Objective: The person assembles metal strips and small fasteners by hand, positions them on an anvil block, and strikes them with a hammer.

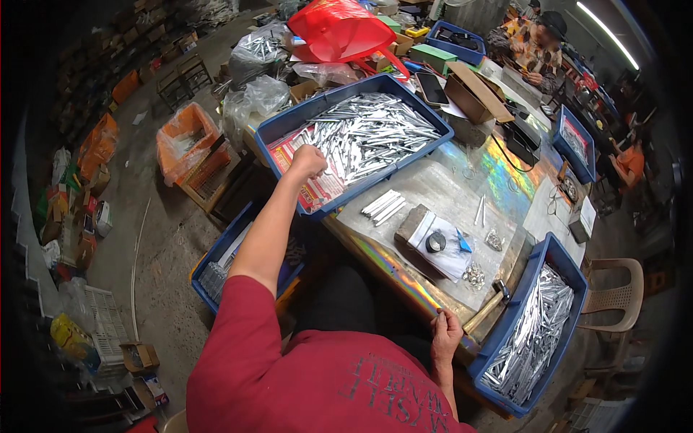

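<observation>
My left hand (308,162) reaches into a large blue bin (415,160) at the far left of the table. Its fingers are curled closed over red printed paper (321,193) lining the bin, beside a heap of flat silvery metal strips (375,133). Whatever lies in those fingers is hidden. Close to the near table edge, my right hand (446,330) has thumb and fingers pressed together; anything in them is too small to name. A hammer (485,315) with a wooden handle lies just right of it. Beyond stands a block with white paper (451,258) and a small dark round piece (435,242) on top.
Several strips (385,207) lie in a row on the table. Small metal parts (474,276) are piled near the block. Another blue bin of strips (530,339) stands at right, near a plastic chair (613,292). A person (538,50) sits across the table.
</observation>
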`<action>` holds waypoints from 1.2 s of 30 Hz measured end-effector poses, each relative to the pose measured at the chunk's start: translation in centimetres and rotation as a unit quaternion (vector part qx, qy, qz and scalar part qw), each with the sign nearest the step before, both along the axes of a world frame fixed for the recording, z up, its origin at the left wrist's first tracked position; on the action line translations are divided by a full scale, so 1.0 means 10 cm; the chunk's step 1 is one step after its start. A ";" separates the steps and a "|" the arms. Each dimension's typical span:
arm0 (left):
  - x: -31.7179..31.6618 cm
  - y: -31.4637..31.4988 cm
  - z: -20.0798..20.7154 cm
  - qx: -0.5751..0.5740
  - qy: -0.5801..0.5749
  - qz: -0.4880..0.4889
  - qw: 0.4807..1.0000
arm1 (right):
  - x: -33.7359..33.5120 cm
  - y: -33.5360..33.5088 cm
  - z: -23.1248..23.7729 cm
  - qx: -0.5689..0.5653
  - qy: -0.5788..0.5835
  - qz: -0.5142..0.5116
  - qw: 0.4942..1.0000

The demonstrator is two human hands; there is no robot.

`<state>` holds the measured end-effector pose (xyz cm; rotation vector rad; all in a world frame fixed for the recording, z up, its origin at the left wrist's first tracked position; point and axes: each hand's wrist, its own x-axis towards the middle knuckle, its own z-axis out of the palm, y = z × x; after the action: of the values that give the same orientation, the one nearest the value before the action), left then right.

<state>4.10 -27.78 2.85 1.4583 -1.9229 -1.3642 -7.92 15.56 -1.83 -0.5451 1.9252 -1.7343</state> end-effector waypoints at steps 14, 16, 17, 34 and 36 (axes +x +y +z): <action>-0.08 1.68 0.53 0.010 0.184 -0.295 0.938 | -0.05 -0.15 0.26 0.026 0.038 -0.010 0.999; -0.11 1.97 0.45 -0.049 0.165 -0.381 0.908 | -0.02 -0.22 0.31 -0.016 0.056 0.003 0.998; -0.13 2.10 0.42 -0.115 0.159 -0.427 0.883 | -0.01 -0.25 0.36 -0.047 0.060 0.015 0.997; -0.41 2.83 -0.03 0.346 0.343 -0.220 0.845 | 0.11 -0.18 0.33 -0.107 -0.146 0.003 0.984; -0.45 2.90 -0.07 0.375 0.336 -0.184 0.844 | 0.11 -0.19 0.31 -0.121 -0.149 -0.009 0.981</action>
<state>-0.45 1.25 2.15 0.6435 -1.2633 -2.5740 -6.82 13.68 1.26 -0.3289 1.5300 -1.9506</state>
